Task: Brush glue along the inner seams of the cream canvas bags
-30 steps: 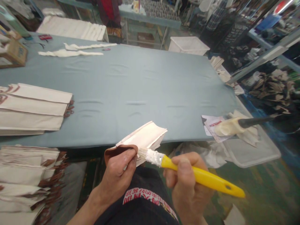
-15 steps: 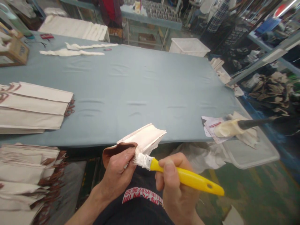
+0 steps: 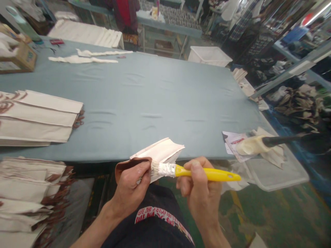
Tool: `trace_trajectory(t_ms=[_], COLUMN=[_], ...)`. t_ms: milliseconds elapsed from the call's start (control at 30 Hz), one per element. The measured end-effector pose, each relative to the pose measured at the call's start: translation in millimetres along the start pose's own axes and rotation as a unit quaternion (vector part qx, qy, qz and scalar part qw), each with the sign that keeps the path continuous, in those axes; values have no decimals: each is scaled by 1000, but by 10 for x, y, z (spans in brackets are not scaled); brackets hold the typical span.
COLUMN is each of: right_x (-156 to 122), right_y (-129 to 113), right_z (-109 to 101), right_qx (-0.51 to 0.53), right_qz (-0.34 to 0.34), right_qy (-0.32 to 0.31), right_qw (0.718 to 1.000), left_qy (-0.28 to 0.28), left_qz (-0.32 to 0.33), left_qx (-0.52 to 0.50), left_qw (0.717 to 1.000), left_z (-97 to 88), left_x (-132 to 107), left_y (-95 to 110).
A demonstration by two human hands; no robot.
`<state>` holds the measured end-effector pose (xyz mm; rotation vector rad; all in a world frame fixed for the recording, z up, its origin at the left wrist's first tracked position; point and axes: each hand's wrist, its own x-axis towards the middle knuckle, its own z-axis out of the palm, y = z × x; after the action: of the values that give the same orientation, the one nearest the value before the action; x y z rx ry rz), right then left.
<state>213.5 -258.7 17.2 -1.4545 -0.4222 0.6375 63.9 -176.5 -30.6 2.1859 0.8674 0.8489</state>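
My left hand (image 3: pixel 134 182) pinches a folded piece that is brown on one side and cream on the other. Its brown part (image 3: pixel 123 166) curls over my fingers, and its cream part (image 3: pixel 157 150) juts out over the table's front edge. My right hand (image 3: pixel 200 182) is closed around the yellow handle of a paintbrush (image 3: pixel 214 174). White paste coats the brush's ferrule and bristles. The bristle tips touch the piece beside my left fingertips. Part of the piece is hidden behind the brush and my left hand.
Stacks of cream pieces with brown ends lie on the blue-grey table (image 3: pixel 160 93) at left (image 3: pixel 49 113) and below it (image 3: pixel 26 186). At right is a cream-coated container (image 3: pixel 249 146) with a dark handle, above a clear plastic bin (image 3: pixel 279 177). A cardboard box (image 3: pixel 26 58) stands far left.
My right hand has risen slightly and moved right, bringing the brush from a slant to nearly level. Its bristles are still at the piece's edge. My left hand has barely moved.
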Motion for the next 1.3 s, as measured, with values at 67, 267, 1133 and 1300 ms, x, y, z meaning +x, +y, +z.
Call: trace_trajectory(t_ms=[67, 267, 1133, 1300], right_x=[46, 71, 397, 428], right_y=[5, 38, 121, 16], right_z=[-7, 20, 86, 52], right_qx=[12, 32, 117, 159], right_qz=[-19, 27, 131, 41], right_qy=[17, -31, -90, -34], right_qw=[1000, 999, 980, 986], left_qy=[-2, -18, -23, -49], left_qz=[-4, -26, -136, -215], left_qx=[-13, -57, -145, -222], left_qw=[1000, 998, 980, 950], left_z=[8, -15, -50, -69], left_x=[10, 105, 175, 268], left_y=[-3, -8, -24, 27])
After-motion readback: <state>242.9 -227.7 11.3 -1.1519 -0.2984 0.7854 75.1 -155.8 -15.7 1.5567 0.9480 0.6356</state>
